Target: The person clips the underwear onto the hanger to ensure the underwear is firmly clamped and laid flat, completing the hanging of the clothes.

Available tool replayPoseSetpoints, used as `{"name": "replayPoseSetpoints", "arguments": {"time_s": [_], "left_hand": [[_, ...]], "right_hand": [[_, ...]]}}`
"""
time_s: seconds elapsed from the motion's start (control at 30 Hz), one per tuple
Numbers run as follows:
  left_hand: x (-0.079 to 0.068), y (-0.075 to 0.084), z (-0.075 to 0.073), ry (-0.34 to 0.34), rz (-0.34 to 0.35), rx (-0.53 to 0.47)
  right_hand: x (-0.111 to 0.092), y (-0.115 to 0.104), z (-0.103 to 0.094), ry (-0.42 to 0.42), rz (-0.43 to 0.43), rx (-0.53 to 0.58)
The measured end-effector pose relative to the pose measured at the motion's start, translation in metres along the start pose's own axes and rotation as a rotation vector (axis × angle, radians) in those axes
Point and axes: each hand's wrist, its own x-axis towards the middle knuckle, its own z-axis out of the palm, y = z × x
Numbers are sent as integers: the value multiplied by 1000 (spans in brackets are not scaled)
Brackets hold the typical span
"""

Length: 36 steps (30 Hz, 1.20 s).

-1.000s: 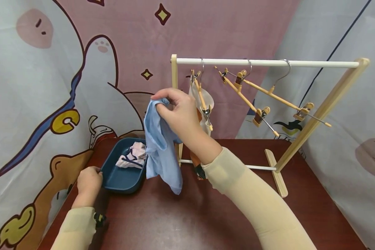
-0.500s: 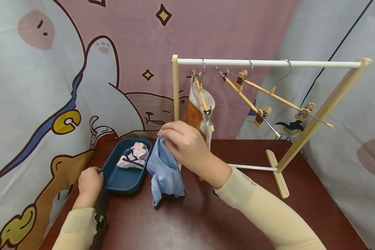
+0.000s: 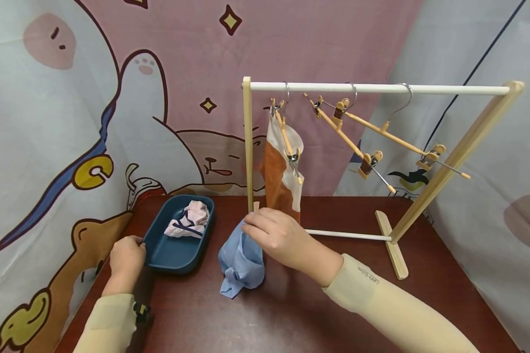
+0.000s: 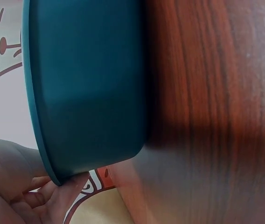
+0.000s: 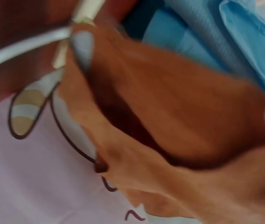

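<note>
Currently, blue cloth (image 3: 241,264) is being pinched at its upper end by the right hand (image 3: 282,240). Fingers are being held bent downward, close together; thumb is being hidden in the head view, so its exact placement cannot be told. Cloth is being suspended in a bunch below and just left of those fingertips, low over the table (image 3: 203,316); whether its lower folds are being supported by the tabletop cannot be told.

Rim of teal bin (image 3: 165,255) is being gripped by the left hand (image 3: 127,257) at the near-left corner. Fingers are being curled in at the rim, grip nearly closed, as is being shown from the left wrist. Bin is being positioned right of that hand, between both hands but farther off than the left one. Crumpled pink cloth (image 3: 197,212) with dark stripes is being contained in it, apart from the left fingers.

Orange-and-white cloth (image 3: 275,171) is being hung behind and above the right hand, clipped to the nearest hanger (image 3: 284,135). From the right wrist, much of the view is being filled by its orange fabric, slightly blurred, with blue cloth being shown beside it.

Two more clip hangers, the middle hanger (image 3: 342,136) and the far hanger (image 3: 384,130), are being carried by the white rod (image 3: 450,90), above and to the right of the right hand.
</note>
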Motion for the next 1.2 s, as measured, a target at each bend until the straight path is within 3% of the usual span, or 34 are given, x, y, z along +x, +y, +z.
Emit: {"name": "replayPoseSetpoints", "arguments": {"time_s": [0.3,0.57,0.77,0.9,1.07,1.2], "left_hand": [[-5,-1,-2,22,-7,-9],[-7,0,-2,22,-10,-16],[-8,1,0,19,-56,12],[-9,9,0,75,-91,-2],[-14,31,4,192,0,-59],[-25,55,14,219,139,-121]], "right_hand": [[-42,-16,8,-119,-53,63],[-85,-34,20,-306,-75,119],[-119,-43,25,-426,38,148],[-136,-44,24,-485,113,116],[-157,-40,21,-545,213,170],[-171,-36,16,-590,306,224]]}}
